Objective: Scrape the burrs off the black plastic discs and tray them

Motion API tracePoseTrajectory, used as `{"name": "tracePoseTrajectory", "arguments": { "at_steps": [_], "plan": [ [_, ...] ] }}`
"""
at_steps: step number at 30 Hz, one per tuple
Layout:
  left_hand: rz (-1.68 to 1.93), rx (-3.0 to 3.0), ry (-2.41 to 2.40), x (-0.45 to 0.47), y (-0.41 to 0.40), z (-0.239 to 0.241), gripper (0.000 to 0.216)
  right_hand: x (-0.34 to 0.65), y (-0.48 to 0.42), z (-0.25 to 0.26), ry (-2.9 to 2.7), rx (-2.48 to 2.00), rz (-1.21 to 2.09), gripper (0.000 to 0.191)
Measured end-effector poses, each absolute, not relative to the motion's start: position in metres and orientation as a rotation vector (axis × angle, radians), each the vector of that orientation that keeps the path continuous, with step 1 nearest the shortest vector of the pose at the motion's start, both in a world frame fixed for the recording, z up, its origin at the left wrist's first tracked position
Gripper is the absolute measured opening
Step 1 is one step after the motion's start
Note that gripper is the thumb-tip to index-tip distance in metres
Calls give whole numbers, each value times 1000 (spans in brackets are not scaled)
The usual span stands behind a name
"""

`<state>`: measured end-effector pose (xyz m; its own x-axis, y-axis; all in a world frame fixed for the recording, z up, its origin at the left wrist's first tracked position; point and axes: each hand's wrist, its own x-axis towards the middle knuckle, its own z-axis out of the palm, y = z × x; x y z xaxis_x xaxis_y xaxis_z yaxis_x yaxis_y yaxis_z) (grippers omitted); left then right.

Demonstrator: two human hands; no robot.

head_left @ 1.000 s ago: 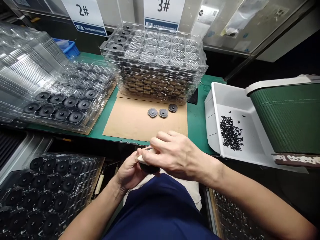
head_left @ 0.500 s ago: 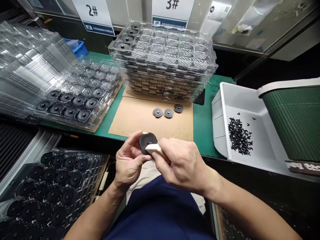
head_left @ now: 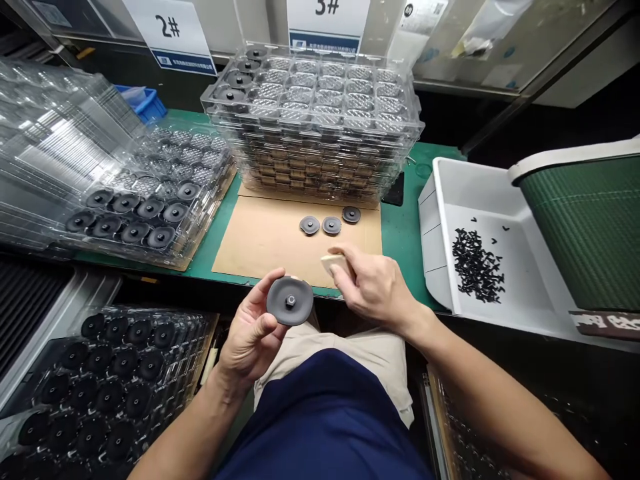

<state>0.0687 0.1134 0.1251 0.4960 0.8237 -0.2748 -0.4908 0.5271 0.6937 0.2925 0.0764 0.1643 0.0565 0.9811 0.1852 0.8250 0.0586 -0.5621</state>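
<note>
Our left hand (head_left: pixel 250 333) pinches a dark disc (head_left: pixel 290 301) by its rim, face up, just below the bench edge (head_left: pixel 165 267). Our right hand (head_left: pixel 373 287), at two o'clock from the disc, is closed around a pale block (head_left: pixel 334 262) over the near edge of the cardboard sheet (head_left: pixel 260 237). Bare cardboard lies open at twelve o'clock, up to three small discs (head_left: pixel 327 225). The white bin (head_left: pixel 440 193) walls off three o'clock. Half a second ago the block touched the disc; now they are apart.
</note>
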Motion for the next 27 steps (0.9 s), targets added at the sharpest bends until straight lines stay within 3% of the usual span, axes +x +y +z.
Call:
{"name": "tracePoseTrajectory", "arguments": {
  "at_steps": [4,6,13,19,23,27],
  "plan": [
    [883,608,661,74,110,122,60,289,62,145,-1212,-1452,1437,31],
    [878,696,673,78,104,119,54,279,50,135,-1001,-1285,1702,38],
    [899,1032,977,78,72,108,29,249,25,103,-1230,-1664,1321,53],
    [992,997,1323,43,47,74,25,212,39,83,-1433,-1686,1540,57],
    [1025,872,1555,-18,39,34,28,185,46,75,-1499,-1679,1612,50],
    [1010,806,1977,-138,33,10,29,183,53,52,-1616,-1690,1595,59]
  ]
}}
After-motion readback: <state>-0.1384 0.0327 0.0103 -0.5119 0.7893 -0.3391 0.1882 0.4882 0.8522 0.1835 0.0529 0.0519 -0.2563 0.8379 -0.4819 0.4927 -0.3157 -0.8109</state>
